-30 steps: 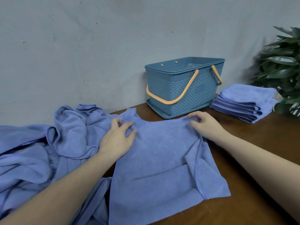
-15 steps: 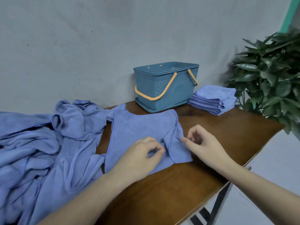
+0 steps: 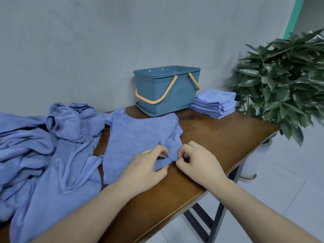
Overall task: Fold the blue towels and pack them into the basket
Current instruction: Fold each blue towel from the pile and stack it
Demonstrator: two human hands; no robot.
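Both hands, left (image 3: pixel 145 168) and right (image 3: pixel 198 165), pinch the near edge of a towel (image 3: pixel 140 135) spread on the worktop (image 3: pixel 219 137). Behind stand the basket (image 3: pixel 166 90), a folded stack (image 3: pixel 214 103), a loose heap (image 3: pixel 35 146) and a plant (image 3: pixel 284 81).

Your left hand (image 3: pixel 147 168) and right hand (image 3: pixel 198 163) sit knuckle to knuckle, nearly touching. Both have fingers curled, each pinching the same hem between thumb and fingertips. Your 2 bare forearms angle in toward that pinch from below.
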